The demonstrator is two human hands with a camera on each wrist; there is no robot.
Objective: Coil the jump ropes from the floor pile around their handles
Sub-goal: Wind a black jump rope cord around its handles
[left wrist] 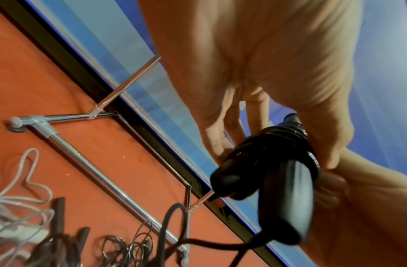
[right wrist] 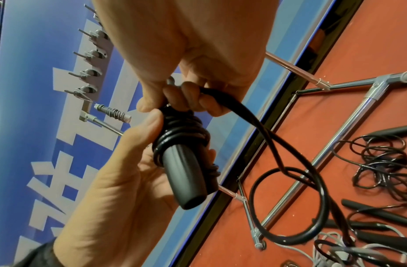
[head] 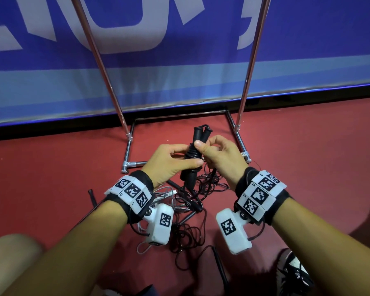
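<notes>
A pair of black jump rope handles (head: 201,133) is held side by side above the red floor, with black rope coils (head: 192,152) wound round their middle. My left hand (head: 173,159) grips the bundle from the left, thumb across the coils (left wrist: 278,139). My right hand (head: 209,150) pinches the loose rope (right wrist: 289,162) right at the top of the coils (right wrist: 179,131); the rope runs down from it in a loop to the floor. Below my hands lies the tangled pile of ropes (head: 190,210).
A chrome rack frame (head: 135,163) stands on the floor before a blue banner wall (head: 179,60); its uprights (head: 107,82) rise either side of my hands. The pile holds thin black ropes, a grey rope (head: 165,195) and loose black handles (head: 220,268). A shoe (head: 293,272) is bottom right.
</notes>
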